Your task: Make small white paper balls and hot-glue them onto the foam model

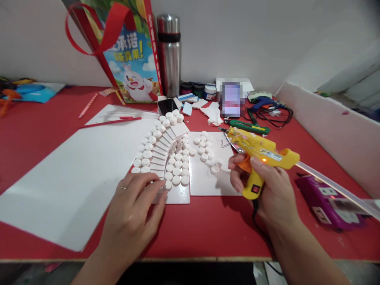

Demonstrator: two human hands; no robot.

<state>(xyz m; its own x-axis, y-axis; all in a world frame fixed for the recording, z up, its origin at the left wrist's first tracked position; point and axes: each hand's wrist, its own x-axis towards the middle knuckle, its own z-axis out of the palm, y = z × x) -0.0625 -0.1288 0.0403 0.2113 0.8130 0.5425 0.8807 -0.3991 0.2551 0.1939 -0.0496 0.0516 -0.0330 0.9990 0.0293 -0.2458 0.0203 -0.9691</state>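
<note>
My right hand (274,186) is wrapped round the handle of a yellow hot glue gun (267,154), a finger at its orange trigger and its nozzle pointing left. A clear glue stick (332,182) runs out of the gun's back. My left hand (136,206) is closed in a pinch at a small white disc (168,185) at the lower edge of a cluster of white discs (177,163). Beside them curves a white stepped arch (158,158), topped with more discs. The arch stands on a white board (179,198). Several loose discs (203,150) lie on another board (208,186).
A large white sheet (68,178) with red sticks (113,122) covers the left. Behind stand a printed bag (133,67), a steel flask (169,59), paint jars (210,93) and a phone (230,99). A green cutter (247,126) and a purple power strip (329,202) lie right.
</note>
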